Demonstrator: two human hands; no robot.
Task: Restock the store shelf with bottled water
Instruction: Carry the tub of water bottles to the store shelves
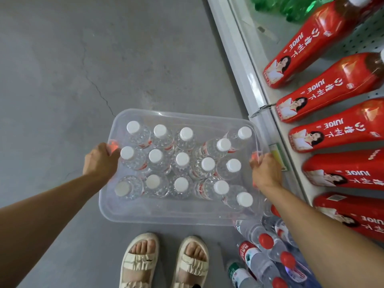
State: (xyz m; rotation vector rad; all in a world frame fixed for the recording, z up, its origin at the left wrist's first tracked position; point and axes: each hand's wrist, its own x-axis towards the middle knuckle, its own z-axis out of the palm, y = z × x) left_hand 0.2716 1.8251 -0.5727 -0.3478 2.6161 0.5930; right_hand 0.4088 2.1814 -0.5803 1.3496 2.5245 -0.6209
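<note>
holding a clear plastic bin (145, 213) by its two short ends, my left hand (101, 160) and my right hand (267, 170) are both curled tight on the rim. water bottles (182, 160) with white caps stand inside, just beside the shelf (245, 80) of red juice bottles (332, 88), above the grey floor (104, 59).

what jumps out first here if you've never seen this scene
A clear plastic bin full of white-capped water bottles sits mid-frame, the left hand and right hand gripping its two ends. Along the right edge, a row of big red juice bottles fills the shelf.
</note>
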